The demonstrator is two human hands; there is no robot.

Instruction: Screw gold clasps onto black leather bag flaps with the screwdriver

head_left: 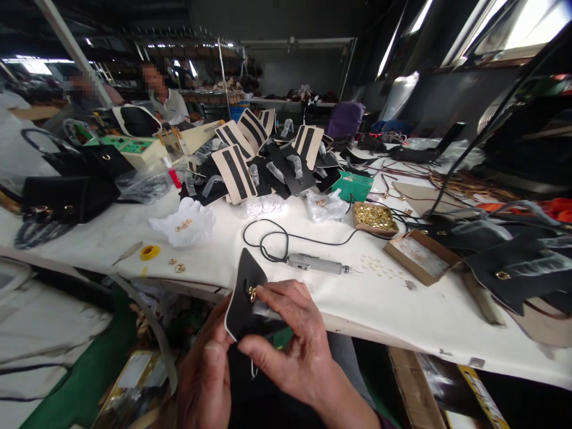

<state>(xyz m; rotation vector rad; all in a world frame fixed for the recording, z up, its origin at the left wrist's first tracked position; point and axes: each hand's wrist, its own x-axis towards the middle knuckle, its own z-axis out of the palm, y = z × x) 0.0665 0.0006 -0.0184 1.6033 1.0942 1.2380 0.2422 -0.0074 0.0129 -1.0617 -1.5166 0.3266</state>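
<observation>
The black panel (pixel 241 316) lies between the left grip (pixel 208 363), which grasps its left edge, and the right grip (pixel 299 333), which holds its right side, touching the gold fitting (pixel 252 294).

Both hands bare. Left hand (pixel 208 363): partly shadowed, finger detail soft. Right hand (pixel 290 333): broad, thick fingers, creased knuckles. Right forearm (pixel 337 387) uncovered down to dark maroon-looking sleeve (pixel 386 422), only edge visible, bottom of view. Grey trouser leg (pixel 346 360), looks plain, partly hidden.
</observation>
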